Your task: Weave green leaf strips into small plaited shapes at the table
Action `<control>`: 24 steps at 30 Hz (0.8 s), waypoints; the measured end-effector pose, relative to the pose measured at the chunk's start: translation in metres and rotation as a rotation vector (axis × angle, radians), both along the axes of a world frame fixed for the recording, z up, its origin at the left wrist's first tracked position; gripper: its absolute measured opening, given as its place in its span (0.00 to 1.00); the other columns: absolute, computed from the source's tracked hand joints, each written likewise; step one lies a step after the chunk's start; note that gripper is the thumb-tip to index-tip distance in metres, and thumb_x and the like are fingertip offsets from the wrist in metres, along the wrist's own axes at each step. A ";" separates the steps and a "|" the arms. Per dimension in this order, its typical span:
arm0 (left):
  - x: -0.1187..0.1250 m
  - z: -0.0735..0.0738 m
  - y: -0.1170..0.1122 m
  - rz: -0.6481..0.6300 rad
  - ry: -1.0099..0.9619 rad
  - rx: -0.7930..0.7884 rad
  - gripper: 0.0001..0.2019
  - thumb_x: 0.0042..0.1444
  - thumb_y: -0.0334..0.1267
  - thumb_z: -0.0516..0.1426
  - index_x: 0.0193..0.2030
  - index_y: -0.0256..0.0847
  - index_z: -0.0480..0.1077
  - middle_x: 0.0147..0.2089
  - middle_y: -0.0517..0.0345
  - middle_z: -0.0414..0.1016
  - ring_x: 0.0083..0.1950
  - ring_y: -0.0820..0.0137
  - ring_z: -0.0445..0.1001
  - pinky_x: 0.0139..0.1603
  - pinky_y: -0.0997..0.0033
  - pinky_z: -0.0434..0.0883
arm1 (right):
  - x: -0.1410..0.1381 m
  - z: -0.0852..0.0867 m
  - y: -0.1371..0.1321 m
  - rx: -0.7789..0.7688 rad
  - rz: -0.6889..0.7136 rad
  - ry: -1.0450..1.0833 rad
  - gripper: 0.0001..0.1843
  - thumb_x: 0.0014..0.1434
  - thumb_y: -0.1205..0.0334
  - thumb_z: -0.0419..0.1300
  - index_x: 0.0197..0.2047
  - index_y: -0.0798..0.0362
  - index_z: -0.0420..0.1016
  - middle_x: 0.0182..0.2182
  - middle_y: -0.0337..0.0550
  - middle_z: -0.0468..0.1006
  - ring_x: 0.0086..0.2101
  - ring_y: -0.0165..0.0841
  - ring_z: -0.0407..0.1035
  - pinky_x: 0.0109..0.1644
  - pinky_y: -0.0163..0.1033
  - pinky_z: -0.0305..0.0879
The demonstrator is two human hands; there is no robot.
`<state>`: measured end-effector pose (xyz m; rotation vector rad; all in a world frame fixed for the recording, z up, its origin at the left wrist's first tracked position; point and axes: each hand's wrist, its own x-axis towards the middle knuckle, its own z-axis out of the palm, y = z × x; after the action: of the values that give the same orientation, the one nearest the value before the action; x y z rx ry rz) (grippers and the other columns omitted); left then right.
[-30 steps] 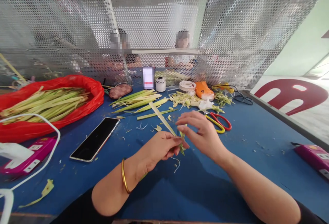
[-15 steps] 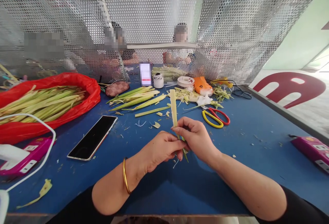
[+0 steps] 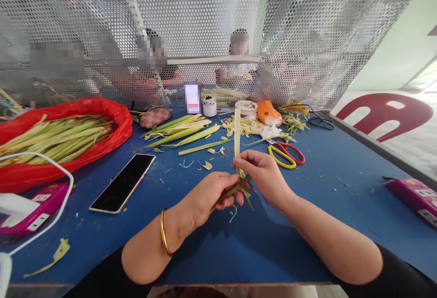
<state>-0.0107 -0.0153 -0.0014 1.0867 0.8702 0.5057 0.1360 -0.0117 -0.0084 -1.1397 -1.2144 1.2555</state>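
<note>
Pale leaf strip [image 3: 237, 131] standing upright above the right hand [image 3: 260, 169], its lower part pinched between thumb and fingers, left hand [image 3: 212, 193] curled tightly around green leaf pieces [image 3: 246, 192] just below

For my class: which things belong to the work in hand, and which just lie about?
Likely part of the work:
Pale strip, pinched upright by the right hand
Green leaf piece in the left hand
Loose leaves
Red bag of similar leaves
Scissors, perhaps

Seemingly just lying about:
Dark-screened phone
Checked pouch
Magenta power strip, far right
</note>
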 end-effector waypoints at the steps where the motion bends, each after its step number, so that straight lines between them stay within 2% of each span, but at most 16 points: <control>1: 0.000 0.001 0.000 0.019 0.007 0.006 0.17 0.55 0.47 0.54 0.38 0.34 0.75 0.24 0.57 0.71 0.20 0.80 0.56 0.19 0.77 0.46 | 0.001 0.000 0.001 0.015 -0.003 -0.011 0.16 0.49 0.49 0.64 0.25 0.55 0.70 0.21 0.35 0.70 0.16 0.22 0.57 0.16 0.30 0.56; 7: 0.001 0.002 -0.004 0.046 0.103 0.085 0.11 0.51 0.42 0.58 0.29 0.35 0.76 0.24 0.57 0.73 0.20 0.80 0.56 0.20 0.76 0.49 | 0.001 -0.001 0.001 0.061 -0.023 -0.149 0.14 0.52 0.51 0.61 0.25 0.53 0.69 0.20 0.33 0.67 0.14 0.22 0.56 0.15 0.31 0.54; 12: 0.003 0.002 -0.007 0.005 0.108 0.130 0.11 0.49 0.38 0.58 0.18 0.36 0.72 0.21 0.56 0.73 0.19 0.80 0.53 0.21 0.75 0.49 | -0.004 -0.006 -0.003 0.181 -0.097 -0.321 0.11 0.54 0.58 0.59 0.23 0.52 0.67 0.18 0.32 0.64 0.19 0.25 0.58 0.22 0.32 0.56; 16: 0.004 0.000 -0.007 -0.010 0.107 0.111 0.13 0.48 0.40 0.59 0.18 0.36 0.72 0.21 0.54 0.73 0.19 0.80 0.53 0.20 0.74 0.47 | -0.005 -0.010 -0.001 0.222 -0.089 -0.388 0.11 0.54 0.60 0.59 0.23 0.53 0.68 0.20 0.34 0.67 0.24 0.28 0.62 0.28 0.34 0.59; 19: 0.003 -0.001 -0.005 0.096 0.075 0.059 0.12 0.48 0.42 0.61 0.21 0.36 0.74 0.23 0.56 0.72 0.19 0.80 0.57 0.19 0.76 0.49 | 0.001 -0.006 0.003 0.303 -0.086 -0.420 0.10 0.58 0.59 0.56 0.28 0.52 0.73 0.25 0.38 0.73 0.28 0.30 0.66 0.33 0.36 0.62; 22: -0.002 0.001 0.000 0.274 -0.041 0.021 0.12 0.50 0.44 0.60 0.30 0.36 0.78 0.26 0.57 0.72 0.21 0.79 0.62 0.21 0.78 0.55 | 0.010 0.003 0.005 0.492 -0.167 -0.453 0.09 0.62 0.60 0.54 0.34 0.52 0.74 0.33 0.41 0.76 0.35 0.32 0.69 0.41 0.38 0.64; 24: -0.005 0.004 0.003 0.366 -0.114 0.030 0.12 0.52 0.42 0.59 0.35 0.36 0.78 0.28 0.57 0.72 0.22 0.79 0.63 0.23 0.77 0.59 | 0.014 0.008 0.004 0.533 -0.145 -0.473 0.09 0.62 0.59 0.55 0.34 0.51 0.74 0.33 0.41 0.76 0.36 0.33 0.69 0.42 0.38 0.64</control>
<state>-0.0162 -0.0120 0.0026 0.9182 0.9673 0.8792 0.1497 -0.0075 -0.0003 -1.1196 -1.6549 0.5052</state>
